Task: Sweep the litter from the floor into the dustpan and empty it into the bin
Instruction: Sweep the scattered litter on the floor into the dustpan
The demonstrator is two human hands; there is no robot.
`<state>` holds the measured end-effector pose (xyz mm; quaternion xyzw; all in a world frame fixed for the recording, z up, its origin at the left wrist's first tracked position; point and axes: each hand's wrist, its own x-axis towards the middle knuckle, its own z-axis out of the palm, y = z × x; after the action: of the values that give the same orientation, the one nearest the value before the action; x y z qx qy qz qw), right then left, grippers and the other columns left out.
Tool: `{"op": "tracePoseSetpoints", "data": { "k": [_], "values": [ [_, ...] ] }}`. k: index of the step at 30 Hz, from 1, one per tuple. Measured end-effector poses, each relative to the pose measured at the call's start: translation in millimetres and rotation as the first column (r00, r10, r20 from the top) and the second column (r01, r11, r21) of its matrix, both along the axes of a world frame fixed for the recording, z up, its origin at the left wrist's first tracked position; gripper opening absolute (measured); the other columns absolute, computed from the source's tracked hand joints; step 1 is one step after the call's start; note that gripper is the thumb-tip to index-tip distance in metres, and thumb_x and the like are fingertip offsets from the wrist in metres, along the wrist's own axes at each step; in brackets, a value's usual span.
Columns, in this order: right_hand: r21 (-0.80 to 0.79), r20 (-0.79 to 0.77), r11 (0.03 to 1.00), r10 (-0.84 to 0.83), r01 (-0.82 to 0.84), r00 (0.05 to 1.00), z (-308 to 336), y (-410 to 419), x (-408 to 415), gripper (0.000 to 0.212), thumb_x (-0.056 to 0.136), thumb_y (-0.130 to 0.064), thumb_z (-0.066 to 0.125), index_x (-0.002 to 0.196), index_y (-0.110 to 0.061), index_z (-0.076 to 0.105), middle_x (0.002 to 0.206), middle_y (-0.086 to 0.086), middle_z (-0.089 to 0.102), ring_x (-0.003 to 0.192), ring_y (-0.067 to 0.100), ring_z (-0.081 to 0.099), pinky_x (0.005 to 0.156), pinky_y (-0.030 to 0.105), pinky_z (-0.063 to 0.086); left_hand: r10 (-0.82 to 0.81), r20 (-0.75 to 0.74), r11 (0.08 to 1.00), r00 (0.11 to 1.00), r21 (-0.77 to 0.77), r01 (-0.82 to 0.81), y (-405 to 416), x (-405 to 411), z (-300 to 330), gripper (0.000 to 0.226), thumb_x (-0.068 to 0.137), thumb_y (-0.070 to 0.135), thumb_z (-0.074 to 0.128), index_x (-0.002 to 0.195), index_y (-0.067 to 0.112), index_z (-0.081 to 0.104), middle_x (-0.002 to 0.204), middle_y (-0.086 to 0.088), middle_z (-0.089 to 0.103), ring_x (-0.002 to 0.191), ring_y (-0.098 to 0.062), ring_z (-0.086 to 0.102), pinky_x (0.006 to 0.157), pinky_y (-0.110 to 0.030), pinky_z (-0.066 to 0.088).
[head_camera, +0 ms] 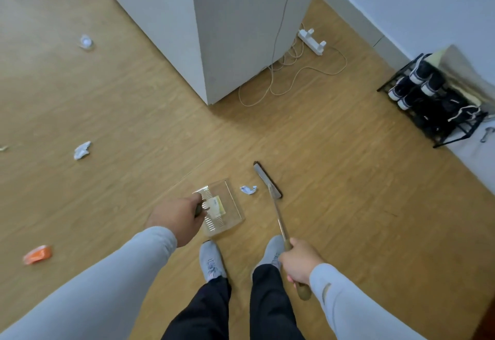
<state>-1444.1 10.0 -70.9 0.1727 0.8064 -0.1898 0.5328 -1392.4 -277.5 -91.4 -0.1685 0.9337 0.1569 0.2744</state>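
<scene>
My left hand (178, 219) grips the handle of a clear plastic dustpan (233, 206) resting on the wooden floor in front of my feet; a yellowish scrap (219, 204) lies inside it. My right hand (301, 262) holds the long handle of a broom whose dark head (267, 180) sits on the floor to the right of the pan. A crumpled white-and-blue paper (248, 189) lies between the pan's mouth and the broom head. More litter lies to the left: a crumpled white paper (82, 150), an orange wrapper (37, 254) and a clear plastic piece (86, 42). No bin is in view.
A white cabinet (214, 32) stands ahead with a power strip (312, 40) and loose cables (281, 77) on the floor beside it. A black shoe rack (434, 101) with shoes stands against the right wall. My feet (211, 260) are just behind the dustpan.
</scene>
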Motion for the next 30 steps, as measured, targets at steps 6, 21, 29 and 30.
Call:
{"op": "tracePoseSetpoints", "data": {
  "k": [6,21,29,30],
  "values": [
    [-0.035,0.075,0.979,0.202,-0.200,0.977,7.0,-22.0,17.4,0.055,0.093,-0.003,0.049,0.148,-0.003,0.041,0.075,0.005,0.056,0.057,0.016,0.056,0.052,0.027,0.055,0.016,0.003,0.999,1.000,0.035,-0.016,-11.2,8.4,-4.5,0.022,0.098,0.050,0.044,0.100,0.028,0.049,0.083,0.008,0.064,0.077,-0.025,0.062,0.063,-0.033,0.053],
    [-0.037,0.083,0.999,-0.019,0.022,0.996,31.0,-24.3,-4.8,0.054,0.092,-0.005,0.045,0.145,-0.013,0.048,0.065,0.009,0.053,0.044,0.016,0.044,0.043,0.024,0.040,-0.007,0.003,1.000,1.000,0.024,0.007,-13.0,15.7,-3.3,0.020,0.099,0.047,0.045,0.104,0.028,0.050,0.076,0.010,0.057,0.074,-0.025,0.061,0.059,-0.030,0.044],
    [-0.148,0.200,0.961,-0.202,0.233,0.959,69.3,-9.4,-15.6,0.024,0.097,-0.008,0.054,0.117,-0.019,0.063,0.057,0.001,0.050,0.041,0.010,0.037,0.041,0.018,0.029,0.104,0.100,0.988,0.990,0.105,-0.115,-35.6,30.5,3.5,0.019,0.095,0.048,0.048,0.105,0.035,0.057,0.087,0.011,0.061,0.083,-0.022,0.062,0.067,-0.030,0.048],
    [-0.147,0.196,0.957,-0.220,0.251,0.955,74.6,-9.4,-19.5,0.023,0.097,-0.008,0.055,0.115,-0.020,0.062,0.057,0.002,0.050,0.041,0.010,0.036,0.040,0.018,0.030,0.150,0.086,0.980,0.985,0.118,-0.159,-43.3,38.9,6.5,0.018,0.095,0.049,0.049,0.106,0.037,0.057,0.087,0.012,0.061,0.084,-0.022,0.061,0.068,-0.030,0.048]
  ]
}}
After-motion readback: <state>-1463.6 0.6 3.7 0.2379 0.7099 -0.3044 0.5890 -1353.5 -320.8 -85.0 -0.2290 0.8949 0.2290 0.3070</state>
